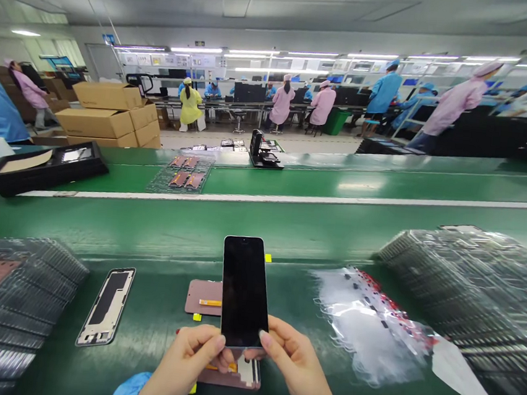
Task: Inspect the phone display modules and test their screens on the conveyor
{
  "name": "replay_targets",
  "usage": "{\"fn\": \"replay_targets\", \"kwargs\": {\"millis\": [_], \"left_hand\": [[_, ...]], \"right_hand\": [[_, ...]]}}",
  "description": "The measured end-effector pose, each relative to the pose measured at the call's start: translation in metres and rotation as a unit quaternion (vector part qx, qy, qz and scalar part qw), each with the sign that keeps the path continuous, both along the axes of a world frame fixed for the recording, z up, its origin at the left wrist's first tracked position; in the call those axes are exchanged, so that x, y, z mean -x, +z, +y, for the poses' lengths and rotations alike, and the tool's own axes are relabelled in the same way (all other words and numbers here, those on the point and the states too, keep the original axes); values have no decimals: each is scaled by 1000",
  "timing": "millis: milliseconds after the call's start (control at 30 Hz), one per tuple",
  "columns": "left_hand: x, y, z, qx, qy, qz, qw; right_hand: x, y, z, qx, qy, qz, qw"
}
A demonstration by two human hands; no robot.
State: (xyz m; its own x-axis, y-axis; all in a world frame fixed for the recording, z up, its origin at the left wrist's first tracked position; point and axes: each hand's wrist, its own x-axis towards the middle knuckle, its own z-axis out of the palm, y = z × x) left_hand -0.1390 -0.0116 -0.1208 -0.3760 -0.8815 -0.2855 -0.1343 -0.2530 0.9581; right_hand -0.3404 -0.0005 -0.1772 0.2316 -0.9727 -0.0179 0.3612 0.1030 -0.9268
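A dark phone screen (pixel 245 292) stands tilted up in front of me, its black face toward me. My left hand (pixel 195 355) pinches its lower left corner, and my right hand (pixel 292 362) grips the lower right corner. Behind the screen, partly covered, lies a brownish panel (pixel 197 300) with an orange flex strip. Another such panel (pixel 227 378) rests beneath my hands, partly hidden by them. On the green bench to the left lies a pale phone frame (pixel 106 306) with a dark inner area.
Stacked clear plastic trays stand at left (pixel 45 288) and right (pixel 460 285). A pile of thin clear plastic sleeves (pixel 363 325) lies at right. Across the green belt (pixel 326 228) are a black tray (pixel 52 165), a clear tray of panels (pixel 184 174) and a black device (pixel 263 151). Several co-workers sit or stand beyond.
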Motion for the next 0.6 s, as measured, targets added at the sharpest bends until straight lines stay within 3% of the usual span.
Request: {"fn": "replay_targets", "kwargs": {"millis": [167,300,400,500,600], "left_hand": [[-4,-8,-1,8,14,-3,1000],[-15,-5,-16,-6,-49,52,997],[-26,4,-45,-16,-30,118,992],[-40,13,-87,-58,40,65,995],[-52,15,-134,-66,64,14,996]], "right_hand": [[0,-1,-3,8,9,18,1000],[-1,2,-7,2,24,9,1000],[-4,2,-13,-2,71,14,997],[-11,-8,-20,0,132,54,990],[-17,-26,-24,38,42,149,987]]}}
